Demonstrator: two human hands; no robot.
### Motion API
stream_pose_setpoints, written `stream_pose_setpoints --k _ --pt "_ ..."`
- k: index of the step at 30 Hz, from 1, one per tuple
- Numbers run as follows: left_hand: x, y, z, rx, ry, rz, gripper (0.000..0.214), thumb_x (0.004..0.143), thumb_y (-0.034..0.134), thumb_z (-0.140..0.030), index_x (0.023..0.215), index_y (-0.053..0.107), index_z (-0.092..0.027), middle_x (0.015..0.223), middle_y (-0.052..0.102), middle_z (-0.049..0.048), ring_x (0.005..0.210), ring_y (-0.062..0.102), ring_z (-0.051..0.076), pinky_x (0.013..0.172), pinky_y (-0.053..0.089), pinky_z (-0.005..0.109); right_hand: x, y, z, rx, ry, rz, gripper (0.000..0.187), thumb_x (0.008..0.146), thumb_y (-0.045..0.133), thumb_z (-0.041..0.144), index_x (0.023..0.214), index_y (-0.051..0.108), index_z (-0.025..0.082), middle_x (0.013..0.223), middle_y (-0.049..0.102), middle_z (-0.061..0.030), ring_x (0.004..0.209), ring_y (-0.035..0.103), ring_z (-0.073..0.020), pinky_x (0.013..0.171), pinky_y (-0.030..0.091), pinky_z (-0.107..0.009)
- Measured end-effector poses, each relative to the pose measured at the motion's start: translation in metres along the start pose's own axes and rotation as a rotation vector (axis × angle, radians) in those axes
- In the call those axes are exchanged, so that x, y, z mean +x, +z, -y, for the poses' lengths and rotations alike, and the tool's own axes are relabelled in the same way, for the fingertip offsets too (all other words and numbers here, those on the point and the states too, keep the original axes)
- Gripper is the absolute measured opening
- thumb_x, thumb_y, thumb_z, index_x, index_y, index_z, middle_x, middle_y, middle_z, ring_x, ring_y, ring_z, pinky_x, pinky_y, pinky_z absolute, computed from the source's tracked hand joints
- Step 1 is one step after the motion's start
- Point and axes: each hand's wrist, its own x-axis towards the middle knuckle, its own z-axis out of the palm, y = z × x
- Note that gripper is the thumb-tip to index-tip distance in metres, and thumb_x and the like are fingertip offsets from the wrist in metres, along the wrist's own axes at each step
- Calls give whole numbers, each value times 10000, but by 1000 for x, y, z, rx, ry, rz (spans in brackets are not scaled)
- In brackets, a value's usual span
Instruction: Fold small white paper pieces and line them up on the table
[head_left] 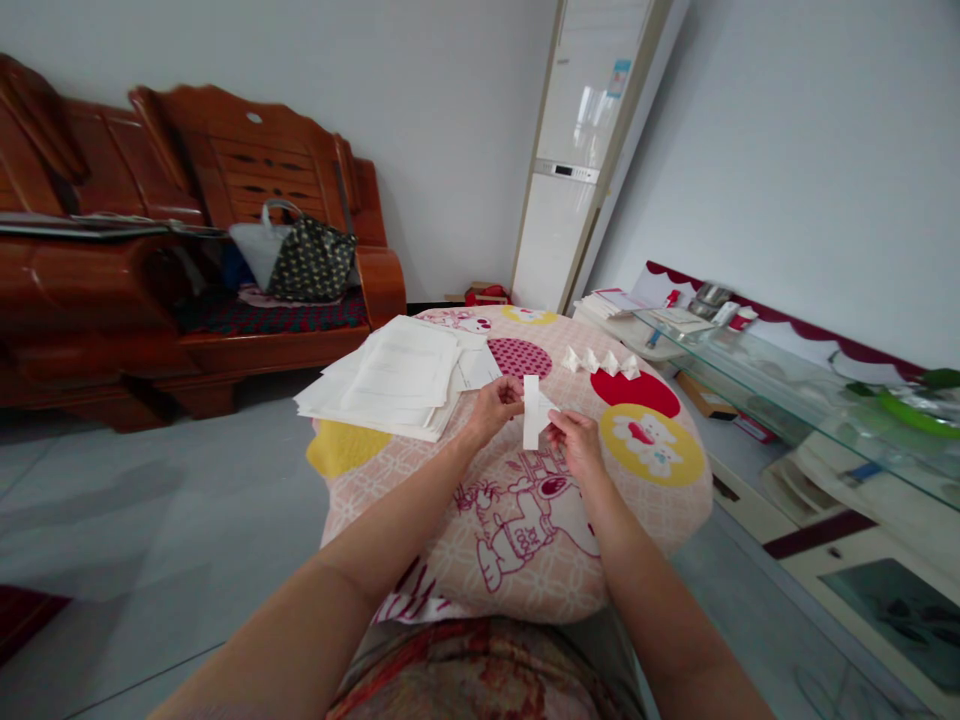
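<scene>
Over the middle of the cloth-covered round table (442, 530), my two hands hold a small folded piece of white paper (532, 412). It shows a narrow upright strip with a pointed flap on its right side. My left hand (496, 408) pinches the strip's left edge between thumb and fingers. On the other side, my right hand (574, 440) grips the pointed flap. Several small folded white paper shapes (601, 362) stand in a row toward the back right of the table. A pile of white paper sheets (401, 375) lies at the back left.
Carved wooden seating (270, 150) with a patterned bag (311, 260) on it stands at the left. A tall white air conditioner (562, 200) fills the back corner. To the right, a glass-topped cabinet (810, 410) carries papers, a metal pot and a green bowl (919, 410).
</scene>
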Motion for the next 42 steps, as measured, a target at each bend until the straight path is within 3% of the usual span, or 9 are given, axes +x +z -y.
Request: stream_pose_setpoints --k 3,6,11,14,16,22,26,34,42 --pt "0 0 -5 79 10 71 91 698 660 -208 760 624 -153 691 584 -24 610 477 92 587 385 221 1 1 -2 -93 -82 -52 321 663 777 479 608 664 184 562 632 -16 468 493 -117 412 345 -242" --pt "-2 0 -12 121 19 110 126 759 601 -248 807 659 -147 697 592 -15 611 474 97 584 376 225 3 -2 -5 -228 -187 -82 322 716 734 494 655 710 178 572 634 -11 513 527 -142 447 380 -251" --pt "-3 -4 -16 70 33 129 234 805 638 -371 727 558 -165 571 507 -44 515 440 86 527 340 227 6 -8 -7 -418 -367 14 241 746 652 322 867 810 187 800 761 -47 747 668 -219 650 511 -300" --pt "-4 -9 -19 41 19 178 189 799 613 -337 735 544 -173 560 520 -42 494 448 88 513 346 227 7 -11 -5 -435 -384 6 384 708 560 222 991 815 182 959 792 -70 825 689 -230 749 526 -326" --pt "-4 -11 -20 49 22 229 150 783 592 -296 712 541 -173 562 519 -40 501 452 89 518 354 227 8 -12 -3 -415 -361 -12 438 703 528 218 1039 807 175 1000 790 -76 773 673 -211 713 517 -317" --pt "-6 -6 -16 173 45 382 72 746 569 -229 732 596 -163 605 505 -45 556 457 98 551 354 229 2 -8 12 -305 -280 92 476 768 549 261 1184 766 183 634 676 3 521 470 -132 518 380 -260" --pt "-7 -2 -14 272 49 471 97 742 552 -228 746 619 -158 639 515 -32 604 456 114 585 361 242 -2 -2 18 -247 -261 179 343 748 605 266 1023 797 193 618 665 7 542 518 -135 529 393 -259" --pt "-6 -6 -11 299 -4 480 125 736 554 -277 743 599 -161 651 517 -31 620 454 118 587 348 246 -9 -7 27 -143 -132 221 124 651 736 295 705 707 186 536 635 15 455 524 -121 463 407 -243" --pt "-5 -1 -7 279 58 431 350 704 785 -353 937 614 -156 744 565 -32 637 451 100 597 355 226 -10 -6 27 -43 -40 231 129 644 723 307 677 670 194 550 670 -5 454 603 -148 424 437 -237"
